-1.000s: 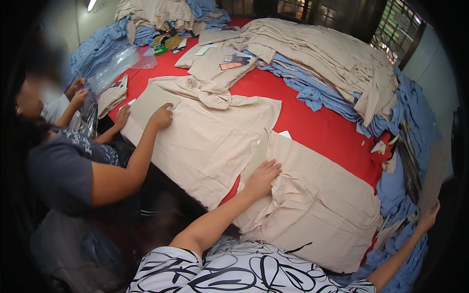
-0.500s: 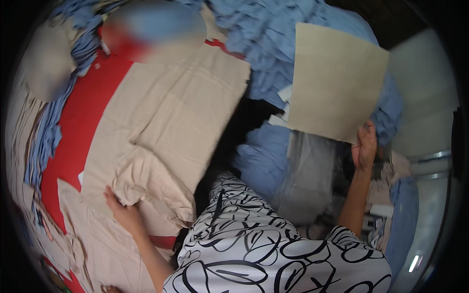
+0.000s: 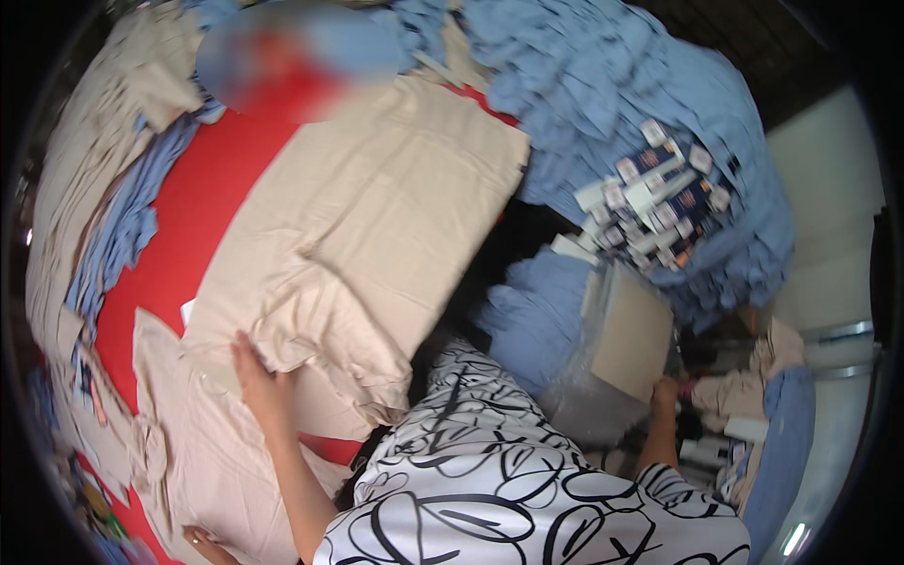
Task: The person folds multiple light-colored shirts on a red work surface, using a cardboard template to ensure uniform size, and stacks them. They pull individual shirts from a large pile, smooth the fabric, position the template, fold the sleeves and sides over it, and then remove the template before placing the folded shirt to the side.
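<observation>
A beige garment is spread over the red tabletop, its near part bunched in folds. My left hand lies on this garment beside the folds, fingers stretched out and holding nothing. My right hand grips the lower right corner of a stiff tan card sheet; its fingers are partly hidden. The sheet stands tilted against clear plastic bags, and I cannot tell whether it is inside one. Left of it sits a folded blue cloth pile.
Many blue garments are heaped at the far right, with dark and white tags on top. Beige and blue garments line the left edge of the red table. Another person's hand rests at lower left.
My right hand has lowered the card sheet from over the blue heap to the plastic bags, uncovering the tags. My left hand stays on the beige garment. The whole view has shifted slightly.
</observation>
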The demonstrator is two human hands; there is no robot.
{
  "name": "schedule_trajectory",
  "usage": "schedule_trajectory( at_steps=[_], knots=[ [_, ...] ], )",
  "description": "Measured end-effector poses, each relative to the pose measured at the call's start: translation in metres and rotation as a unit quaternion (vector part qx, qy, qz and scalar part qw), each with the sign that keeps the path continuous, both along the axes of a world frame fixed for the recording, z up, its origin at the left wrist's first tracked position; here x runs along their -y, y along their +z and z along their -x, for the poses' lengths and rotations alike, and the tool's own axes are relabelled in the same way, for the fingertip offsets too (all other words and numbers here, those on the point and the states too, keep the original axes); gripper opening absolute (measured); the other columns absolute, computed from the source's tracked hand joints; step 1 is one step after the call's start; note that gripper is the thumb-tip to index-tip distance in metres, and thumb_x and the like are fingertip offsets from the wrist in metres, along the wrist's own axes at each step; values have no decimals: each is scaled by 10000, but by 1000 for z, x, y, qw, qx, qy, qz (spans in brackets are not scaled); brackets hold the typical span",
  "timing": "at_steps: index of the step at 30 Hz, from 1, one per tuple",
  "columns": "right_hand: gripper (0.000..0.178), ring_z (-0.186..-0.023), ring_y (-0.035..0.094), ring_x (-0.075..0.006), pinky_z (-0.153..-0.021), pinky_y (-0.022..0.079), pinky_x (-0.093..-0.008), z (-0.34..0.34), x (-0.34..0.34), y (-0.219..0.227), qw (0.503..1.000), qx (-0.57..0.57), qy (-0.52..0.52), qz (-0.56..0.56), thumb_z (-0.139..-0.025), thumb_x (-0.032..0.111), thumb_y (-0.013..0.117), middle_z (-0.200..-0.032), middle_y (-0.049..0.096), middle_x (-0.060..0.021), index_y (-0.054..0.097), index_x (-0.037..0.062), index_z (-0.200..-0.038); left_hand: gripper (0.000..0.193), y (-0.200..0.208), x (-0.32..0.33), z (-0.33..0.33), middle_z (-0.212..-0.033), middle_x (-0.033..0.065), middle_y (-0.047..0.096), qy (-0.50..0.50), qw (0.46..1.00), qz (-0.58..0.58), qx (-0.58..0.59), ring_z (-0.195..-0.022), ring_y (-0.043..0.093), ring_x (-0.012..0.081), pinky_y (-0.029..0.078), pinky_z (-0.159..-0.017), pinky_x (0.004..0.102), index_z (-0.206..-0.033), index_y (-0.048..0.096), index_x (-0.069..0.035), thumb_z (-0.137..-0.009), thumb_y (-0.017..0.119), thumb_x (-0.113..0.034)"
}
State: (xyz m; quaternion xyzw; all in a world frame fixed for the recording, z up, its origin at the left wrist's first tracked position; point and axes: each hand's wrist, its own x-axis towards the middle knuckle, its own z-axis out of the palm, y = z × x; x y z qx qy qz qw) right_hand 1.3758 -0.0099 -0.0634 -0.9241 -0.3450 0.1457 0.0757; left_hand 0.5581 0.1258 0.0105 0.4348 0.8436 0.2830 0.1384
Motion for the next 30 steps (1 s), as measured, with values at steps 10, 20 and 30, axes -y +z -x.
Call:
schedule_trajectory(
  at_steps=[10, 20, 30],
  knots=[
    [380, -1144, 557, -352, -986, 424, -403, 342, -364, 151, 816, -36, 488, -309, -854, 33, 606, -1203, 597, -186, 604, 31, -1234, 755, 27, 7, 8, -1474, 191, 428, -39, 999, 13, -29, -1388, 347, 402, 324, -1133, 440, -1373, 447, 14, -692, 752, -99],
    [472, -1242, 484, -352, -1030, 403, -429, 608, -739, 221, 703, 93, 497, -500, -834, 167, 685, -1314, 534, -181, 594, 58, -1284, 779, 41, -8, 5, -1468, 160, 442, -27, 996, 71, -47, -1387, 356, 389, 343, -1132, 427, -1381, 439, -36, -650, 707, -3],
    [681, -1187, 570, -371, -1000, 443, -417, 695, -874, 261, 608, 89, 775, -147, -723, 63, 724, -1272, 603, -226, 519, 71, -1373, 882, 47, 0, 3, -1513, 124, 390, -8, 992, 123, -17, -1417, 322, 345, 322, -1163, 404, -1414, 418, -66, -598, 738, 36]
  ],
)
